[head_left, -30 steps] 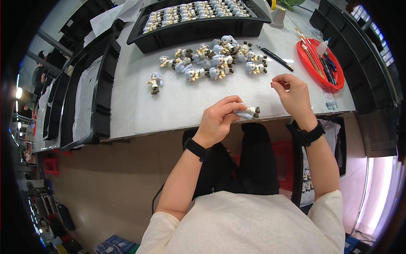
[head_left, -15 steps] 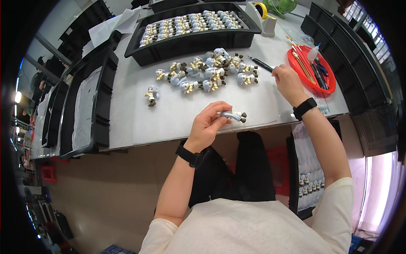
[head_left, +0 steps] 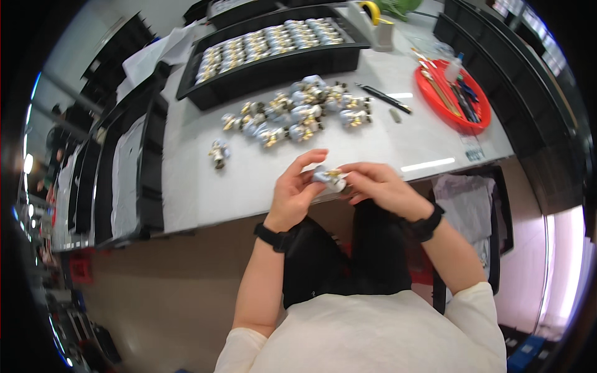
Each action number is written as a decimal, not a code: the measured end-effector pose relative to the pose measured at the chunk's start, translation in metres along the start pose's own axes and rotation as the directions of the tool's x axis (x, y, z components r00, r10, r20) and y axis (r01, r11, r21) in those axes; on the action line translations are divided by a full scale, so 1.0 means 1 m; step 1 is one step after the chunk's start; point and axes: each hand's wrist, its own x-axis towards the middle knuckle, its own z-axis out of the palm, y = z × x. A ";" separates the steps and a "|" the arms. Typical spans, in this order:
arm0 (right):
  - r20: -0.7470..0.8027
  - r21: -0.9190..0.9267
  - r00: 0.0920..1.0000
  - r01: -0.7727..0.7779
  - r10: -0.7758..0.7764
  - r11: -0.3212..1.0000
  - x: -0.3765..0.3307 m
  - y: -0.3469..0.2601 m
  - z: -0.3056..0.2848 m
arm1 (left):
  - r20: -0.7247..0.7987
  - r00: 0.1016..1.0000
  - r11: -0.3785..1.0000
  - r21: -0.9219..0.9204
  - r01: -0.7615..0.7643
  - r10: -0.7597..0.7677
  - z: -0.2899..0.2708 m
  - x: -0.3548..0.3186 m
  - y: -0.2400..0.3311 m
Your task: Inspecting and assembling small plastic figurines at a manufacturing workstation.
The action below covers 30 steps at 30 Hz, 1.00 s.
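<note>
At the table's front edge, a small figurine [head_left: 334, 178] with pale blue hair is held between both hands. My left hand [head_left: 293, 194] pinches it by the hair end, thumb below and index finger raised. From the other side, my right hand [head_left: 388, 191] grips it with thumb and fingers, partly covering it. Just beyond lies a loose pile of similar figurines [head_left: 306, 113]. One more figurine [head_left: 219, 153] lies apart to the left of the pile. Motion blur hides the finer details.
A black tray [head_left: 273, 76] with rows of figurines stands at the back. To the right lie a black pen [head_left: 384, 98], a small grey piece [head_left: 395, 115] and a red tray [head_left: 425, 104] of brushes. Black bins [head_left: 151, 168] line the left side.
My right hand has come from beside the pen back to the front edge and taken hold of the figurine. The figurine has turned in my left hand. The grey piece is now visible.
</note>
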 end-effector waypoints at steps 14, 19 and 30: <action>-0.693 0.055 0.678 0.387 -0.244 0.920 -0.133 0.063 -0.090 | -0.015 0.999 0.982 0.188 -0.025 0.029 -0.016 -0.001 -0.010; -0.970 -0.243 0.121 -0.402 -0.212 0.883 -0.273 0.162 -0.183 | -0.021 1.000 0.975 0.221 0.005 -0.001 -0.009 0.004 -0.012; -0.997 -0.082 0.047 -0.643 -0.068 0.761 -0.312 0.300 -0.206 | -0.075 0.997 0.971 0.237 0.023 -0.005 -0.006 0.003 -0.010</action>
